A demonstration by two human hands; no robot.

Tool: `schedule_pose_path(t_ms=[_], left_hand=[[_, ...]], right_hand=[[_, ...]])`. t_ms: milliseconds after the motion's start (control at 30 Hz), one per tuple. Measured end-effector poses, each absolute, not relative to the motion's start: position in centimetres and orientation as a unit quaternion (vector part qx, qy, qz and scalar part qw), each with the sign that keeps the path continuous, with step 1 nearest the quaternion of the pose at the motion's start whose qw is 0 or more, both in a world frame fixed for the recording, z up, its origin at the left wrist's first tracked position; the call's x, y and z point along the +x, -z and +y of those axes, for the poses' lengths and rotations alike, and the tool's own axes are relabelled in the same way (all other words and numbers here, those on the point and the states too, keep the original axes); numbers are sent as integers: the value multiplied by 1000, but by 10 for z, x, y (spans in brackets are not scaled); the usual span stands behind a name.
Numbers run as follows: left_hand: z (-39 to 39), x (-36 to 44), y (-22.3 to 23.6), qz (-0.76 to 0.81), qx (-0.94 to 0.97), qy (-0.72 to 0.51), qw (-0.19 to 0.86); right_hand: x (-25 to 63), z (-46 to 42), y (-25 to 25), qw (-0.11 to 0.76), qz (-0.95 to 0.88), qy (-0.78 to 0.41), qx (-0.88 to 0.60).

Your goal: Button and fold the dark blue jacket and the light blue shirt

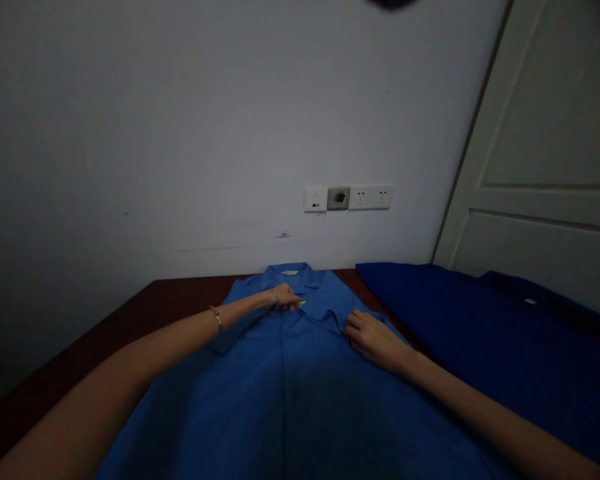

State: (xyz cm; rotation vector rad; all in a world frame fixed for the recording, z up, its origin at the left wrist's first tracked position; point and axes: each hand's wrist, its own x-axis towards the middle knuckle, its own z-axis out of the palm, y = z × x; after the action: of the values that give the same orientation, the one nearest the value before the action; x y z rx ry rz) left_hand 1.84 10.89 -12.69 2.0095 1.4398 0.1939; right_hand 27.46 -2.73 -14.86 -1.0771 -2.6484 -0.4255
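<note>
A blue collared shirt point(283, 373) lies front up on a dark red table, its collar at the far end near the wall. My left hand point(285, 297) is closed at the upper chest, just below the collar, with its fingertips pinching the cloth. A small yellow-green mark point(301, 303) shows right beside those fingertips; whether it is printed on the shirt or separate, I cannot tell. My right hand point(367, 335) has curled fingers on the shirt's right chest edge by the sleeve. Between both hands the cloth is bunched into folds.
A darker blue garment point(460, 320) lies spread to the right, reaching the white panelled door point(545, 233). Dark red tabletop point(180, 293) shows at the left. The white wall behind carries sockets point(371, 197) and a switch plate point(315, 199).
</note>
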Motion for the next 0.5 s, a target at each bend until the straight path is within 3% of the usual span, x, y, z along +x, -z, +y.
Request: schedule_pose_path(t_ms=[267,500], left_hand=[[109,35,123,574,762,29,300],[120,22,109,588,744,17,317]], right_hand=[[288,-22,159,146,-913,102,-367],[297,-23,161,106,-923,79,-362]])
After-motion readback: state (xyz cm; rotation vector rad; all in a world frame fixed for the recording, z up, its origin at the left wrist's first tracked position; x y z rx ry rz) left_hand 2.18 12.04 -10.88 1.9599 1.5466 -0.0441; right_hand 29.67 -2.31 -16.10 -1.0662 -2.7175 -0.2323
